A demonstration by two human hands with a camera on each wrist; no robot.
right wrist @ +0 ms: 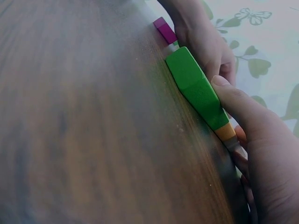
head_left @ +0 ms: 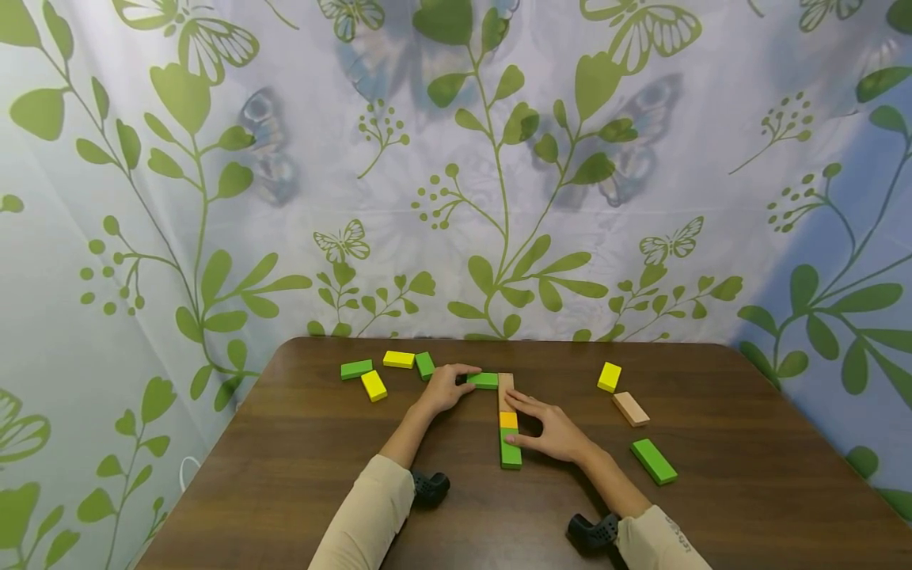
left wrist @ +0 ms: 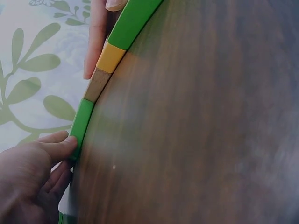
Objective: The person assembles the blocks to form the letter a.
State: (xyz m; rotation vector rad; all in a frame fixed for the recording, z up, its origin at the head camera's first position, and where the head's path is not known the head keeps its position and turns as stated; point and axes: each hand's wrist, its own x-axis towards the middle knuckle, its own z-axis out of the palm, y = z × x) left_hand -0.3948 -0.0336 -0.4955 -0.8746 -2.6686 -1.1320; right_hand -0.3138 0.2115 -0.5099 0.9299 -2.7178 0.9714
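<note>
In the head view, a green block (head_left: pixel 484 381) lies crosswise, its right end against the far end of a wooden block (head_left: pixel 505 385). My left hand (head_left: pixel 443 389) pinches the green block's left end; the left wrist view shows thumb and fingers on that green block (left wrist: pixel 82 119). Nearer me, a small orange block (head_left: pixel 508 420) and another green block (head_left: pixel 510 456) continue the line from the wooden one. My right hand (head_left: pixel 555 432) lies along the right side of this line, thumb at the near green block (right wrist: pixel 196 88), fingertips at the wooden block.
To the left lie green blocks (head_left: pixel 356 370) (head_left: pixel 424 365) and yellow blocks (head_left: pixel 399 359) (head_left: pixel 374 385). At the right are a yellow block (head_left: pixel 609 377), a wooden block (head_left: pixel 631 408) and a green block (head_left: pixel 653 461). A patterned curtain (head_left: pixel 499 198) hangs behind the table (head_left: pixel 299 475).
</note>
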